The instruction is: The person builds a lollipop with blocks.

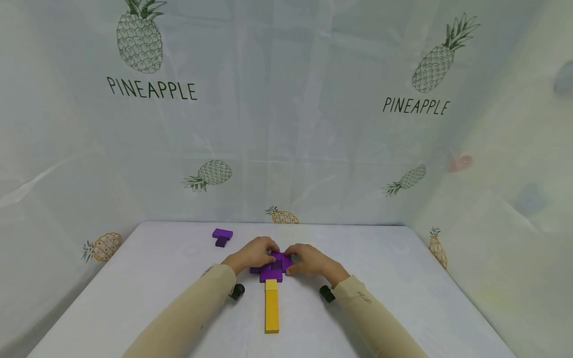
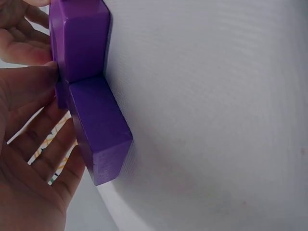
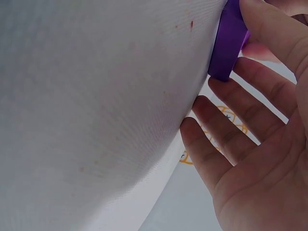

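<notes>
Several purple blocks (image 1: 271, 276) lie close together on the white table, forming a flat cluster. From the left, my left hand (image 1: 256, 252) holds a block of the cluster between thumb and fingers. In the left wrist view, its thumb lies against the top of the purple blocks (image 2: 98, 120), two of which touch at an angle. My right hand (image 1: 312, 259) grips the cluster's right-hand block (image 1: 287, 263), thumb on the near side and fingers beyond. The right wrist view shows this purple block (image 3: 227, 45) partly behind the thumb. Fingers hide parts of the cluster.
A yellow column of blocks (image 1: 271, 311) runs from the cluster toward me. Two more purple blocks (image 1: 222, 233) lie at the back left of the table (image 1: 380, 288). A pineapple-printed curtain (image 1: 286, 124) stands behind and at the sides.
</notes>
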{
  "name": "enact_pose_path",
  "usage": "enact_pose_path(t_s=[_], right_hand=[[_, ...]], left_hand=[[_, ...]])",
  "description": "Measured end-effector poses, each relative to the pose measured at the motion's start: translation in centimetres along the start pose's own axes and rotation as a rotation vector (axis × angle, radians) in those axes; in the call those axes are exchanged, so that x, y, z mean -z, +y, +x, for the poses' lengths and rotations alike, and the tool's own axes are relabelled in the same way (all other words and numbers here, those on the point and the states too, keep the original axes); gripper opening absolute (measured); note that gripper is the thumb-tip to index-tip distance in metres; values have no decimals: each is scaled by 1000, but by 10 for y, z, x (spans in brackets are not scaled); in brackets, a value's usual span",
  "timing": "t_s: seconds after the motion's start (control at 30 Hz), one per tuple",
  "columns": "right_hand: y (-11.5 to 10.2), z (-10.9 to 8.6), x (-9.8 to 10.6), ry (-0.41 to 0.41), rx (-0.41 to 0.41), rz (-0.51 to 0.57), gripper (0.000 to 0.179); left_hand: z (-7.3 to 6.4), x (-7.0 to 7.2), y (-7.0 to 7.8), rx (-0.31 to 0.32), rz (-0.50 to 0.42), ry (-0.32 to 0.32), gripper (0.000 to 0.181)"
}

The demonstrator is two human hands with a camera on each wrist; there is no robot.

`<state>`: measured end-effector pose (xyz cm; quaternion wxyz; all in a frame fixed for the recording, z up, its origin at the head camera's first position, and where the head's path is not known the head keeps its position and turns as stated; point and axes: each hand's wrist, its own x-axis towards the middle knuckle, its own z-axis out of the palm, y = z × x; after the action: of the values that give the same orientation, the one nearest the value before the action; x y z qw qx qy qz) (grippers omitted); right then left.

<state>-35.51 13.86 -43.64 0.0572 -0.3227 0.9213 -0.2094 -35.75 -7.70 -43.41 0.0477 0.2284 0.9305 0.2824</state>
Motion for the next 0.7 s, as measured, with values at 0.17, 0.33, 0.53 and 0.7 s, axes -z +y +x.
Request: enact_pose_path(t_s=[0.17,0.33,0.53,0.7], right_hand=[[-1,0,2,3,-3,-6,52],[-2,0,2,2,-13,0,51],[1,1,0,0,-22,4,51],[2,1,-2,-3,-22,7,52]], left_hand=[[1,0,-1,-27,15,4,23],[2,-1,-2,-12,3,4,22],[2,-1,-4,-25,10,10,21],[2,-5,-8,-45,15,16,20]])
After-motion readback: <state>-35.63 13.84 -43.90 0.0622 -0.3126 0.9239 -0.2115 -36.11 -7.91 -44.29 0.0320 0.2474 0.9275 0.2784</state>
